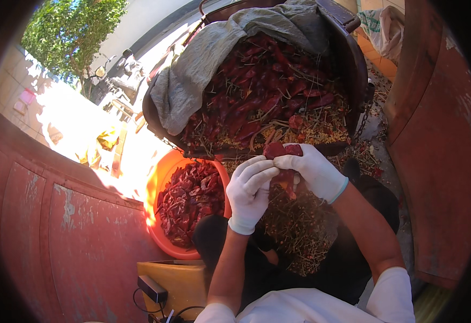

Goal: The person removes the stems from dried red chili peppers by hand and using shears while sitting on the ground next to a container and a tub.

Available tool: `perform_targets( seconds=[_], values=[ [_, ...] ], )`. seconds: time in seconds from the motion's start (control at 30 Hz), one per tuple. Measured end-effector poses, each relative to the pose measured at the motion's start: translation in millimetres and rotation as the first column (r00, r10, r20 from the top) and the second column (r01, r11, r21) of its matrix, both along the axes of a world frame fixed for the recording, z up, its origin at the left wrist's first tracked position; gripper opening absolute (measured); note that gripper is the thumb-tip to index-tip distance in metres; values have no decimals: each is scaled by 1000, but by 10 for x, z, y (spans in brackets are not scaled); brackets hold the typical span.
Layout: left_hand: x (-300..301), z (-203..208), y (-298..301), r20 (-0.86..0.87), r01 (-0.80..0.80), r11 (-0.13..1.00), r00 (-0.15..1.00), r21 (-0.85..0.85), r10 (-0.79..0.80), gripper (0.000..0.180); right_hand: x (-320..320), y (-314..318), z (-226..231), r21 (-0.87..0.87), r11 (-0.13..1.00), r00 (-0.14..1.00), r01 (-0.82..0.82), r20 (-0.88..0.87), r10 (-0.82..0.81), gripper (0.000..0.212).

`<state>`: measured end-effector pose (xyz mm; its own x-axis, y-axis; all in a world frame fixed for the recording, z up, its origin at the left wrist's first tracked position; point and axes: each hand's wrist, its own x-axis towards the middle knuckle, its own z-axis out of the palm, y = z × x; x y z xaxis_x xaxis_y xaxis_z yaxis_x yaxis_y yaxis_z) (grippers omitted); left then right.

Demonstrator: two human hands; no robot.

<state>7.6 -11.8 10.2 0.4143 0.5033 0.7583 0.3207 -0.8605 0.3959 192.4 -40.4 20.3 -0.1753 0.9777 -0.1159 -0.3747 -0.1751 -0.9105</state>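
Note:
Both of my hands wear white gloves and meet in front of me, just below the front edge of a heap of dried red chili peppers (267, 81). A dark red dried pepper (274, 150) is pinched between the fingers of my left hand (249, 191) and my right hand (315, 171). My right thumb presses against it beside the left fingertips. Under the hands hangs another reddish piece (290, 188), partly covered by the fingers, so I cannot tell whether it belongs to the same pepper.
The heap lies in a dark cart (360, 64) with a grey woven cloth (208, 54) over its rim. An orange basin (152, 207) of peppers stands at left. Stems and seeds (300, 237) litter the ground between my legs. Red metal doors (95, 231) flank me; a yellow box (187, 280) sits lower left.

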Motion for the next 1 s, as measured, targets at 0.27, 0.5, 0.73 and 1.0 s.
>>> perform_targets(
  seconds=[0.27,0.5,0.73,1.0],
  values=[
    [-265,-101,622,-54,-420,866,905,-271,422,19,58,58,-11,98,954,841,282,454,-295,30],
    [-97,-96,1129,-650,-593,805,607,13,457,37,24,52,133,28,989,948,148,279,-150,30],
    [-128,-231,1161,-432,-588,704,797,-397,422,27,78,137,-41,73,980,973,184,126,-192,37],
    [-120,-163,625,185,-258,730,866,-633,465,22,-10,215,-183,277,902,849,332,328,-413,29]
  ],
)
